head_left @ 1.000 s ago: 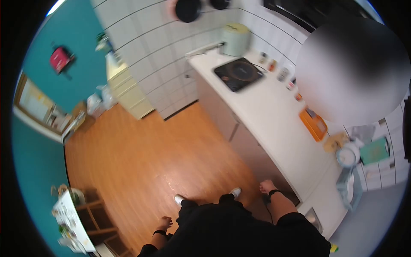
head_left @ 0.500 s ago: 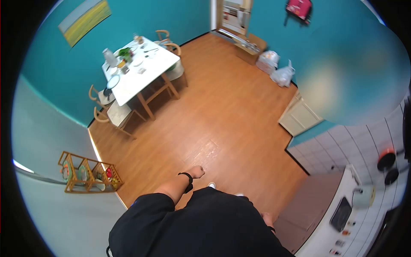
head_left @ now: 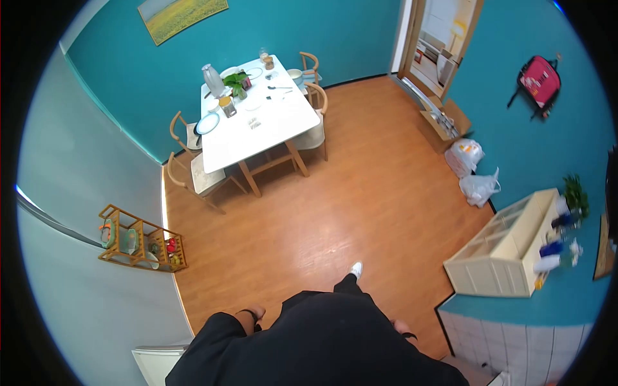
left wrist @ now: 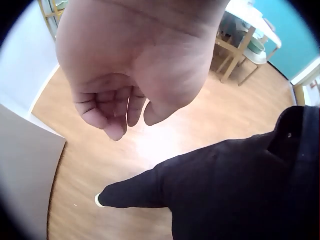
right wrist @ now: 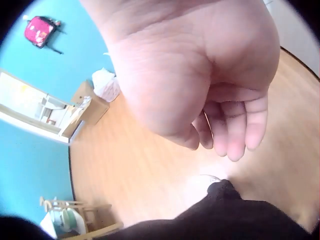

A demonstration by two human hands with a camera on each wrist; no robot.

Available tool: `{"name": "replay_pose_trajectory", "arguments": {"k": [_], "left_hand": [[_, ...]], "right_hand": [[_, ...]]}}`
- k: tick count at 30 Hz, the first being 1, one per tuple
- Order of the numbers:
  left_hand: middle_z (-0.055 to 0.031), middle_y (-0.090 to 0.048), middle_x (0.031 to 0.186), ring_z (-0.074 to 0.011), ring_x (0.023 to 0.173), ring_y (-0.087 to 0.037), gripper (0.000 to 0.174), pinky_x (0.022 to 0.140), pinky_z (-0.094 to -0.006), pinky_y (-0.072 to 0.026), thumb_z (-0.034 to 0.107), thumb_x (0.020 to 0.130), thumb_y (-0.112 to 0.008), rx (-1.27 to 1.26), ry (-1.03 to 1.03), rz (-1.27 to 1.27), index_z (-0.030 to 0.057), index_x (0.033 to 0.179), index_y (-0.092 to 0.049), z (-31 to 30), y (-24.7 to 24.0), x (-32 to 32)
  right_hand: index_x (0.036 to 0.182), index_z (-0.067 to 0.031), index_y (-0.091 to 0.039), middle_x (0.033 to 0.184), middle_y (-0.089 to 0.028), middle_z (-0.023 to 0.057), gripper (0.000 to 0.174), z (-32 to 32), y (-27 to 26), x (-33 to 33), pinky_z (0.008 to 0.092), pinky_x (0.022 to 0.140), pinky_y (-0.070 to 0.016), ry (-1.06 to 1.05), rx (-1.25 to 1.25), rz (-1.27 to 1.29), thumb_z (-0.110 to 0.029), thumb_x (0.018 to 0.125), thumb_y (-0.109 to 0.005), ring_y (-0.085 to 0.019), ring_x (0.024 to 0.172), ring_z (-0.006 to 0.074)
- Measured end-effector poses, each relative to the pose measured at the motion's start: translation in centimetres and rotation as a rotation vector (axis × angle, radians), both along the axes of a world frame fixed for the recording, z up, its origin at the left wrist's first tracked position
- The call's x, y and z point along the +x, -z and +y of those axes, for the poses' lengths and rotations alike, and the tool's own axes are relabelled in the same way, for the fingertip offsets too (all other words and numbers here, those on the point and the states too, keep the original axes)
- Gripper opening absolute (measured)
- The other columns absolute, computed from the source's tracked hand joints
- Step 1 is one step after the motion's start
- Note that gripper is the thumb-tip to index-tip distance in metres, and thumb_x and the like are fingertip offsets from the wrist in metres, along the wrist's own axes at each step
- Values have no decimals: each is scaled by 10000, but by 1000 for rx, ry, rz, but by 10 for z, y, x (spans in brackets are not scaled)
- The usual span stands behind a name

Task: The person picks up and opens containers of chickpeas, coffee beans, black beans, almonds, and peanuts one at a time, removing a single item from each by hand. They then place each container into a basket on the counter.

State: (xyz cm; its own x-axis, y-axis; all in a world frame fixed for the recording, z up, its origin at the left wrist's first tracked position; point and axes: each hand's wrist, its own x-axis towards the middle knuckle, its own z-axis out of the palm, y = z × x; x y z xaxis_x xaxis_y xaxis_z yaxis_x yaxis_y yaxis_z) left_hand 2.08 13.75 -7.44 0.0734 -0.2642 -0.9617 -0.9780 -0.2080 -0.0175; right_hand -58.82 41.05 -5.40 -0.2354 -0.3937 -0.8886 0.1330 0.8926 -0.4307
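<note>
My left hand (head_left: 257, 312) hangs at my side, low in the head view, a dark band round its wrist. In the left wrist view its palm shows, the fingers (left wrist: 116, 107) loosely curled with nothing in them. On the other side hangs my right hand (head_left: 400, 326), partly covered by my dark clothing in the head view. The right wrist view shows that palm holding nothing, its fingers (right wrist: 237, 130) bent loosely. Beneath both hands spreads the wooden floor (head_left: 360, 206), and one white shoe (head_left: 356, 269) shows ahead of my body.
Ahead stands a white table (head_left: 270, 128) with dishes, a jug and a plant, chairs (head_left: 205, 177) around it. To the left is a wooden rack (head_left: 145, 241). On the right are a cream cabinet (head_left: 489, 270), plastic bags (head_left: 479, 188) and a cardboard box (head_left: 444, 128) by a doorway.
The view has turned left from the kitchen counter toward the dining table. My left hand, held out in front half a second ago, is now back at my side. Both hands stay without objects.
</note>
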Motion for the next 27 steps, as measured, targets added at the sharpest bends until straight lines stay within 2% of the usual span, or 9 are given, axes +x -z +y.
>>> {"name": "replay_pose_trajectory", "arguments": {"k": [2, 6, 10, 18, 21, 22, 24, 25, 27], "left_hand": [[-146, -662, 662, -222, 534, -633, 311, 486, -406, -483, 208, 956, -501, -42, -106, 30, 10, 801, -684, -21, -52, -50], [-88, -645, 710, -197, 590, -630, 255, 542, -350, -504, 212, 989, -519, -161, -665, 327, 30, 909, -678, -104, -65, -135], [-77, -662, 833, -190, 689, -644, 204, 572, -347, -516, 183, 981, -527, -510, -970, 479, 29, 963, -658, -204, -70, -225], [-87, -668, 881, -191, 710, -660, 186, 571, -354, -509, 181, 961, -569, -226, -902, 299, 27, 1024, -651, -369, -2, -320], [-118, -693, 798, -225, 617, -662, 274, 544, -382, -524, 246, 981, -589, -28, -815, 104, -11, 963, -683, -433, 6, -365], [-127, -703, 778, -236, 601, -670, 307, 543, -399, -531, 265, 986, -578, -22, -663, 153, -16, 950, -696, -464, 9, -378], [-210, -715, 756, -322, 698, -711, 297, 671, -453, -556, 223, 897, -577, -134, -235, 289, -15, 838, -745, -534, 18, -411], [-239, -727, 827, -336, 781, -729, 326, 778, -446, -561, 259, 861, -572, -197, -325, 263, -4, 906, -760, -572, 11, -432], [-286, -719, 930, -414, 941, -707, 346, 871, -474, -540, 245, 806, -567, -267, -189, 335, -40, 870, -752, -660, 7, -466]], "right_hand": [[789, -74, -570, 616, -549, 53, 257, -66, 25, -62, 330, 393, -448, 221, 131, -129, -175, 1005, -474, -529, 444, 176], [746, -57, -614, 600, -612, 88, 304, -207, 79, -206, 329, 404, -437, 18, 85, -50, -236, 977, -527, -573, 474, 198], [904, -78, -595, 736, -636, 58, 102, -406, -24, -257, 307, 461, -505, 72, -101, 83, -142, 964, -541, -604, 556, 156], [926, -70, -626, 767, -661, 43, 123, -626, -53, -314, 284, 506, -533, 134, -277, 36, -146, 983, -548, -638, 614, 144], [672, -101, -603, 528, -536, 62, 354, -630, -61, -343, 338, 409, -347, -115, 83, 107, -272, 956, -480, -500, 434, 170], [669, -86, -617, 573, -582, 85, 321, -624, -67, -359, 357, 437, -364, -379, 29, 228, -239, 927, -502, -514, 459, 201], [748, -57, -700, 684, -664, 111, 287, -571, 44, -437, 397, 562, -446, -348, 300, 286, -229, 906, -533, -609, 624, 233], [776, -70, -713, 787, -709, 118, 317, -534, 103, -480, 403, 649, -504, -979, -57, 740, -281, 931, -534, -633, 687, 281], [843, -82, -719, 837, -713, 125, 302, -567, 68, -486, 385, 708, -521, -965, -71, 641, -318, 923, -547, -636, 733, 310]]}}
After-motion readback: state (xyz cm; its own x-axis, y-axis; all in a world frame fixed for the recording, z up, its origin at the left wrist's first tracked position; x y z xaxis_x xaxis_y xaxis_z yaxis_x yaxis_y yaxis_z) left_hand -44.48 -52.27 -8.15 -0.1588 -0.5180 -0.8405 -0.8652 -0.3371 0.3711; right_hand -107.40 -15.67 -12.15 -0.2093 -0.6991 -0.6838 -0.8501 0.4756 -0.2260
